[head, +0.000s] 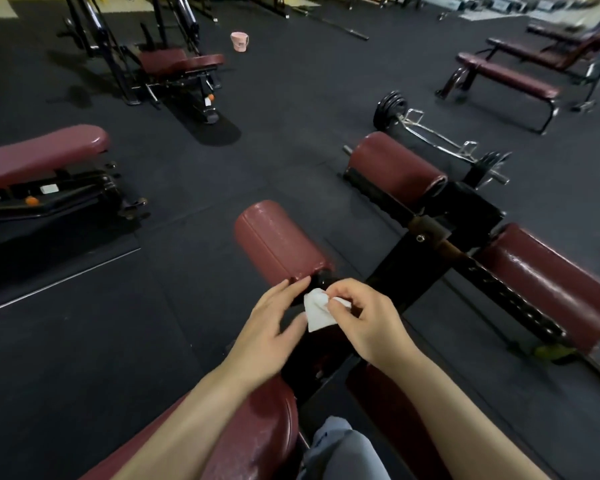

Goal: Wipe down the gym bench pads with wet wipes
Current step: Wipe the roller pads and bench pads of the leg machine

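Beside the roller pad's [280, 244] near end, open floor [101, 341] leftward, right hand [368, 318] pinching a wipe [316, 311], left hand [274, 327] relaxed, fingertips touching the pad's edge.

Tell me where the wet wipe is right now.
In the head view, the wet wipe sits low and centre, pinched by the right hand with the left hand beside it, just below the near roller pad.
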Demonstrator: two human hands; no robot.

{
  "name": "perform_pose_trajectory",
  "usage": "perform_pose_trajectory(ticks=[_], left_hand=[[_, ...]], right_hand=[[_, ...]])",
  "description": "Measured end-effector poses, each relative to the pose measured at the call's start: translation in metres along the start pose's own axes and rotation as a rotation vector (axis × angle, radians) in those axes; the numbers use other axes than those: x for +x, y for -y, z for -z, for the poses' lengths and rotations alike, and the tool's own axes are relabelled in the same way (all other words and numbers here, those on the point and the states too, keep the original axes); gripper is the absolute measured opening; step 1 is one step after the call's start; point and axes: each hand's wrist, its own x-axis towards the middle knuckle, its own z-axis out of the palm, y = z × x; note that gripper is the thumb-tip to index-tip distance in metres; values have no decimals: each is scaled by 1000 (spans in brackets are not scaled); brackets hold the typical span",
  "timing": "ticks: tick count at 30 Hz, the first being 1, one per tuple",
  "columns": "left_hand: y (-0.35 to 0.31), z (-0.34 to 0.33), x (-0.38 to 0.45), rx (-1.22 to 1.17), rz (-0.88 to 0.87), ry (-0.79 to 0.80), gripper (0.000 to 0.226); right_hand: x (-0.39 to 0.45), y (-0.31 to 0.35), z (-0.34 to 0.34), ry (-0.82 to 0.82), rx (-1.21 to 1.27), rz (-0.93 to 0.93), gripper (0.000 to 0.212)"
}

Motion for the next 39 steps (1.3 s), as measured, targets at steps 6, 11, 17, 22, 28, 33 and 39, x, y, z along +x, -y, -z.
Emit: perform_pose_trajectory(ticks=[6, 11, 17, 22, 28, 33, 39], left_hand=[[-23, -16, -15, -81, -17, 15, 47], [-39, -41, -24, -90, -23, 58, 49], [-65, -85, -33, -78, -70, 80, 50], [-92, -124, -49, -106, -55, 61, 50], [-104, -157, -78, -78, -65, 23, 50], [-109, -172, -100, -60, -47, -14, 51], [-106, -161, -113, -31, -9, -60, 50]], right_hand=[[-6, -2, 84, -396, -374, 84, 12], [8, -32, 151, -436, -827, -184, 18], [6, -62, 156, -102, -1044, -129, 20], [-5, -71, 170, -113, -804, -91, 26], [-71, -96, 198, -150, -710, -86, 20], [-102, -107, 211, -170, -636, -94, 18], [-131, -117, 214, -256, -593, -168, 24]])
